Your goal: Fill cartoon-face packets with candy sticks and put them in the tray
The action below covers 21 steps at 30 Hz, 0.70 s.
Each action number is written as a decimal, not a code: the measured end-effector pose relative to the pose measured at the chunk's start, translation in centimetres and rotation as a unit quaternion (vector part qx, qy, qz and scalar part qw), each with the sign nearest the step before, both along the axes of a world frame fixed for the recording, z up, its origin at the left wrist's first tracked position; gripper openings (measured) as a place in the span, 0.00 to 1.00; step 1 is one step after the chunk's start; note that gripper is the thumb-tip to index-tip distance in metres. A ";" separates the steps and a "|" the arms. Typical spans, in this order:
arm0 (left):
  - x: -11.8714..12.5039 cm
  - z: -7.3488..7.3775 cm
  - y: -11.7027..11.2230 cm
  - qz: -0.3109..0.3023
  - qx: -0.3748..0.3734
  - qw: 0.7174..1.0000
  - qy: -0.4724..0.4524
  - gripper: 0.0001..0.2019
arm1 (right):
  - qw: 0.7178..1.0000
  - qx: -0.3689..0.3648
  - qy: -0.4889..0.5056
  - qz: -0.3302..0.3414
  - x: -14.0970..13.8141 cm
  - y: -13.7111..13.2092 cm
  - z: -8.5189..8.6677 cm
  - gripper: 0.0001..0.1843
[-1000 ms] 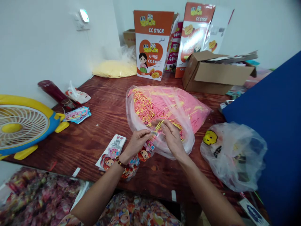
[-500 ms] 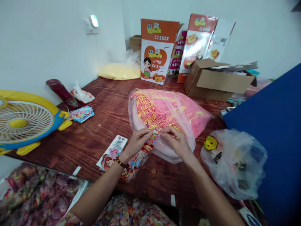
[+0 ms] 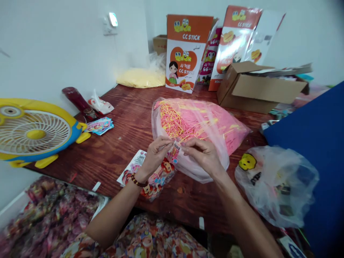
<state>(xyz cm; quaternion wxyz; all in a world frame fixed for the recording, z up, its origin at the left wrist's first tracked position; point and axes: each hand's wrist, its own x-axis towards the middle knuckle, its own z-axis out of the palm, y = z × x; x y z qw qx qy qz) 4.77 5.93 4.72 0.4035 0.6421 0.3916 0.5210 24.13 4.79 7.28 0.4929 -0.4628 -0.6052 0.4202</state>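
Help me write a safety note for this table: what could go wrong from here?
The small packet is held only by the fingertips of the left hand and right hand, so it might slip or tear.

The bag of sticks lies open right beside both hands; a snagged edge could spill pink and yellow sticks.

Loose printed packets lie under the left wrist, near the table's front edge, and could get brushed off.

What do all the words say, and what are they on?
"CC STICK": front box, top and middle.
"사 커 룬": front box, middle.
"CC STICK": tall box, top.
Too small or blurred to read for sure: the rest, including the yellow logos, Arabic writing, purple box, packet, white card, blue cards and white bag.
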 end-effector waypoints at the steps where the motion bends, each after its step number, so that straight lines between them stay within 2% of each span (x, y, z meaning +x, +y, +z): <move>1: -0.7 0.2 -0.1 -0.002 -0.014 1.000 0.015 0.09 | 0.999 -0.025 0.024 0.010 -0.4 0.0 -0.2 0.07; 4: -3.0 -0.1 -0.8 -0.018 -0.069 0.994 0.082 0.10 | 0.991 -0.117 0.055 0.037 -1.8 -0.1 -1.9 0.06; 7: -5.1 -2.1 -1.6 -0.033 -0.131 0.981 0.139 0.11 | 0.977 -0.200 0.007 0.073 -3.6 -0.5 -5.0 0.06; 10: -6.1 -4.9 -2.2 -0.039 -0.166 0.967 0.189 0.12 | 0.976 -0.180 -0.104 0.072 -4.9 -1.2 -7.6 0.08; 12: -6.2 -6.5 -2.5 -0.027 -0.154 0.958 0.239 0.12 | 0.971 -0.127 -0.193 0.065 -4.9 -1.4 -8.1 0.06; 15: -6.0 -8.1 -2.9 0.000 -0.107 0.942 0.318 0.13 | 0.952 -0.074 -0.295 0.025 -3.1 -0.8 -7.3 0.07; 18: -5.7 -9.0 -3.3 0.018 -0.050 0.928 0.369 0.15 | 0.923 -0.070 -0.375 -0.047 0.7 0.9 -6.7 0.12; 19: -5.7 -9.2 -3.4 0.019 -0.033 0.923 0.382 0.15 | 0.902 -0.073 -0.420 -0.075 2.3 1.6 -6.7 0.13; 21: -5.7 -9.6 -3.6 0.026 -0.007 0.915 0.402 0.16 | 0.834 -0.095 -0.531 -0.118 5.3 2.9 -7.3 0.14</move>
